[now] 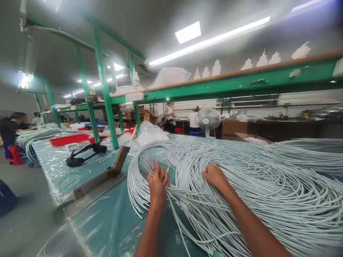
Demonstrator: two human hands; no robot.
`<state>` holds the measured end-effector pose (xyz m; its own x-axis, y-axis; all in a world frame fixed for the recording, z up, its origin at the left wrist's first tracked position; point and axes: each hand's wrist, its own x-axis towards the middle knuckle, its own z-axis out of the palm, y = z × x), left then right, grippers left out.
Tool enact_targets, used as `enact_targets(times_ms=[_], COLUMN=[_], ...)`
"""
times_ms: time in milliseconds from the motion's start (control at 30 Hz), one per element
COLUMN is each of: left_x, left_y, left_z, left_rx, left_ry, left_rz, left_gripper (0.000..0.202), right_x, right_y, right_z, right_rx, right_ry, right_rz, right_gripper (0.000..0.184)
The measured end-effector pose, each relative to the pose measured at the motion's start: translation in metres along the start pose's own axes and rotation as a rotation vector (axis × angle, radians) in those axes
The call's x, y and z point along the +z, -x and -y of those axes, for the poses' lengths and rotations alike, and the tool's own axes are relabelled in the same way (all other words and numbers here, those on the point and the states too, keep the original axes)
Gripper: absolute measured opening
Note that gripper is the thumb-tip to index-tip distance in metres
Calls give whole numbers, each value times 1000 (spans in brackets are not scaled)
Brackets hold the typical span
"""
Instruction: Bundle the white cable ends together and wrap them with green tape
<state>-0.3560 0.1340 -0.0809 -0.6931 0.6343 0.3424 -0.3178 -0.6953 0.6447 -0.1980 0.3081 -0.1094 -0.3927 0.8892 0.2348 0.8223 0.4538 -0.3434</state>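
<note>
My left hand (158, 184) is closed around a bundle of thin white cables, whose loose ends fan out above the fist. To its right, my right hand (215, 175) rests on a large heap of white cables (268, 192), fingers curled down into the strands. Whether it grips any of them is hidden. A curved band of cut cable ends (135, 182) lies on the table just left of my left hand. Several strands run from the left fist toward the heap and the near edge.
A paper-cutter-like tool (99, 182) with a raised arm stands left on the plastic-covered table (107, 221). Beyond it lie black headphones (85, 154) and a red tray (69, 140). A green-framed shelf (227, 84) holding white bottles spans above. A fan (208, 119) and other people are behind.
</note>
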Motion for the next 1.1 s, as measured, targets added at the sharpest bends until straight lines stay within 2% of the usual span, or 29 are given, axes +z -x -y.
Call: enact_targets(times_ms=[300,500,600,667,767,833,967,1100], left_x=[4,4,5,5,5,4,4,4], left_y=[1,0,0,1,2,2,2,2], left_z=[-3,-1,-3,-4,-6,-6,-5,-6], left_rx=[5,7,-3,-9,-7,-3,3,-17], left_ry=[-20,-8,8,25,70,101,137,147], left_rz=[-19,-17,6,21,42,60,62,37], left_gripper=[55,55,56,57,60,62,60,55], right_x=[-14,-26,-42,-54,-66,-68,-66,-72], right_y=[4,14,32,50,76,87,92,87], right_z=[-7,4,24,42,67,78,83,77], right_rx=[-13,-100,-227,-367,-589,-684,-740,-736], right_ry=[-290,-565,-678,-703,-644,-581,-516,-505], right_rz=[-61,-51,26,142,322,349,334,491], right_gripper=[31,26,27,28,23,24,26,25])
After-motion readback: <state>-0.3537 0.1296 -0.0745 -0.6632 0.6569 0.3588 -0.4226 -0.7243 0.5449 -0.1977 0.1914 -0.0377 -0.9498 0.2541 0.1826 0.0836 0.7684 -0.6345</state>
